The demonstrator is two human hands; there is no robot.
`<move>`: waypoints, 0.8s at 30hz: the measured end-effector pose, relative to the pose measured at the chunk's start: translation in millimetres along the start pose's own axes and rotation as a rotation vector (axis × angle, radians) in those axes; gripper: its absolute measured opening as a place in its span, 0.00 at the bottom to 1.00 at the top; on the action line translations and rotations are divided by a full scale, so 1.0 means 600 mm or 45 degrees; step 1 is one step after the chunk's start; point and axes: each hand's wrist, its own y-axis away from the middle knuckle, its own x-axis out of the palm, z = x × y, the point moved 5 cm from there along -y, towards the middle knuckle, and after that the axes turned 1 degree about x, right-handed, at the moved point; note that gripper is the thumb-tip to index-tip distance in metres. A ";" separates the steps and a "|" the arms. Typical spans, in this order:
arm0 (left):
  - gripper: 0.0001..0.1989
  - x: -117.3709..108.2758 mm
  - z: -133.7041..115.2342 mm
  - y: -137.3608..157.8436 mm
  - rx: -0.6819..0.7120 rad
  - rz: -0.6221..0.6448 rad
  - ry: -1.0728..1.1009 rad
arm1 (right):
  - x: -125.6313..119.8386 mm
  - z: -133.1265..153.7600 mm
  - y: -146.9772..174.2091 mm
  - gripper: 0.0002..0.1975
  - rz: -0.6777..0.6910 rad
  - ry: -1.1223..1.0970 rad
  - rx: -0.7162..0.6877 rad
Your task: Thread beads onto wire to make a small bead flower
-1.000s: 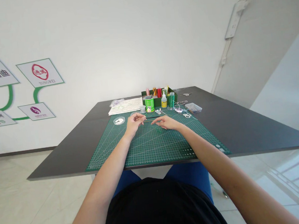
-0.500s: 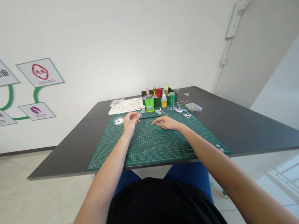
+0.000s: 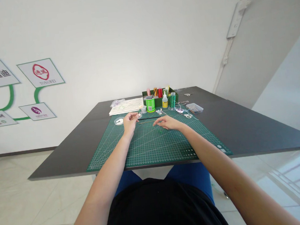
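Note:
My left hand (image 3: pixel 130 124) is raised over the green cutting mat (image 3: pixel 142 148), its thumb and fingertips pinched together. Whatever they hold is too small to make out. A round clear dish (image 3: pixel 119 121) with dark bits in it lies just left of this hand. To the right, my right hand (image 3: pixel 168 122) hovers low over the mat with its fingers loosely stretched out, pointing left, and nothing visible in them. A thin dark rod (image 3: pixel 150 118) and a slender metallic tool (image 3: pixel 146 122) lie crosswise between the hands, partly hidden by them.
Behind the hands stand a bright green can (image 3: pixel 150 104), a glue bottle (image 3: pixel 164 100), a green thread spool (image 3: pixel 172 100) and a dark green box (image 3: pixel 175 97) of spools. White sheets (image 3: pixel 125 106) lie back left. Small scissors (image 3: pixel 188 116) and a clear plastic case (image 3: pixel 194 108) are at right.
My left hand has shifted very slightly left, and my right hand a touch to the right with its fingers a little lower. Everything else stays in place.

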 end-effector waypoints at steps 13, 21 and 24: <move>0.05 -0.010 0.008 -0.005 0.073 -0.037 -0.307 | 0.013 0.020 0.017 0.24 0.283 -0.206 -0.071; 0.04 0.002 -0.013 0.008 0.289 0.104 -0.617 | 0.015 0.028 0.022 0.22 0.347 -0.340 -0.115; 0.05 0.007 -0.013 0.010 0.348 0.160 -0.764 | 0.015 0.030 0.023 0.22 0.357 -0.369 -0.117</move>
